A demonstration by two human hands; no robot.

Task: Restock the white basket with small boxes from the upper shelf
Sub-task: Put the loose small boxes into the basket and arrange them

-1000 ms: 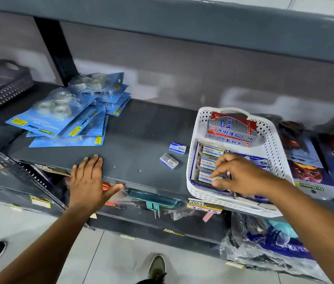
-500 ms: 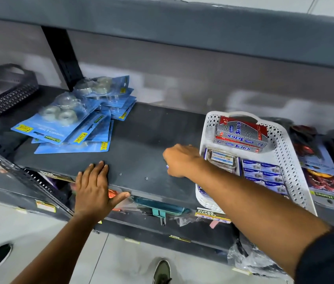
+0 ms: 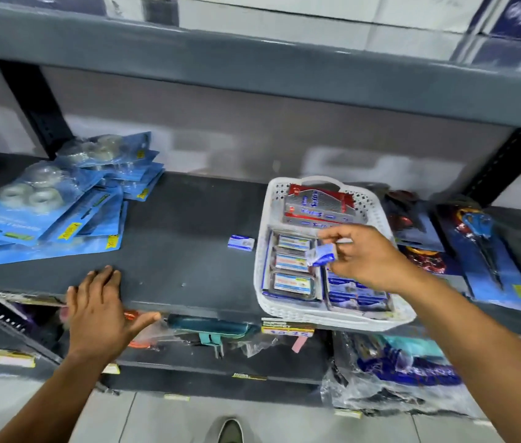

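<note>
The white basket (image 3: pixel 335 318) stands on the dark shelf, right of centre, and holds several small blue boxes in rows plus red and silver packs at its back. My right hand (image 3: pixel 364 257) hovers over the basket's middle, pinching one small blue box (image 3: pixel 321 254) between thumb and fingers. Another small blue box (image 3: pixel 241 243) lies on the shelf just left of the basket. My left hand (image 3: pixel 102 310) rests flat on the shelf's front edge, fingers spread, holding nothing.
Blue blister packs of tape rolls (image 3: pixel 57 206) are piled at the shelf's left. Carded scissors (image 3: pixel 483 247) lie right of the basket. The upper shelf's grey edge (image 3: pixel 252 65) runs overhead with white cartons on it. Bagged goods (image 3: pixel 396 375) fill the lower shelf.
My right hand has swung from the shelf left of the basket to above the basket, now holding one small blue box. Only one loose box is left on the shelf. Left hand stays.
</note>
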